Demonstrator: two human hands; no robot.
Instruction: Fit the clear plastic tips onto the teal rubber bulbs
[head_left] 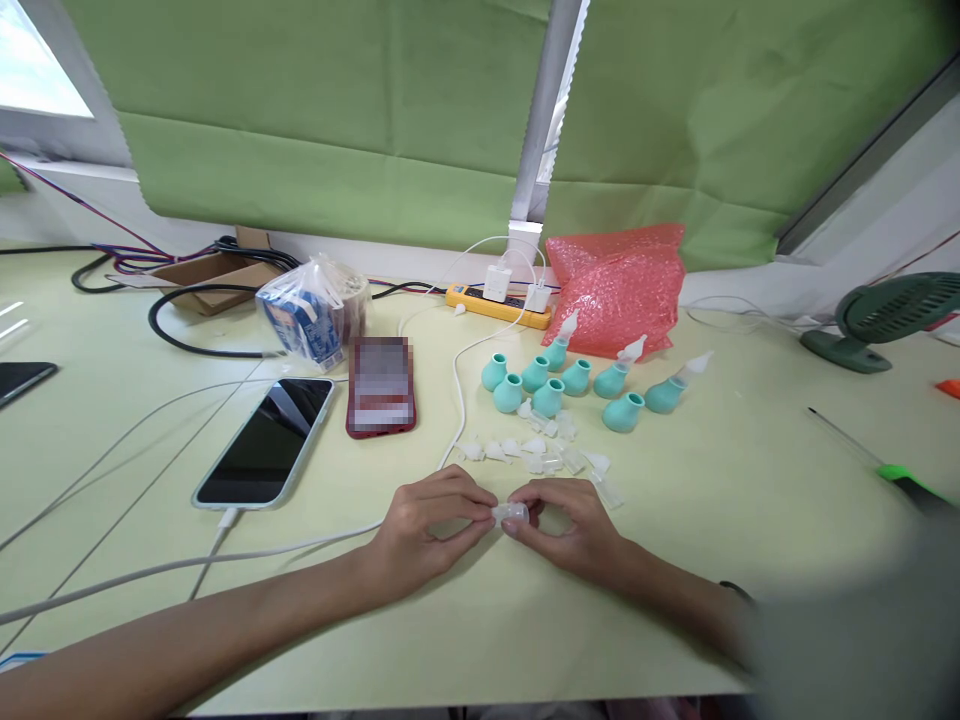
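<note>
My left hand [431, 525] and my right hand [570, 525] rest on the pale green table [712, 520], fingertips pinched together on one small clear plastic piece [511, 514] held between them. Just beyond the hands lies a scatter of several more clear plastic pieces [540, 450]. Behind those stand several teal rubber bulbs [555, 385]; three of them [664, 392] carry a clear tip.
A black phone [266, 440] on a white cable and a red phone [380, 386] lie to the left. A wrapped blue pack [315, 310], cardboard box [210, 270], yellow power strip [499, 303] and pink bubble bag [619, 285] stand behind. Right: a green fan [892, 315], a green-handled screwdriver [900, 478].
</note>
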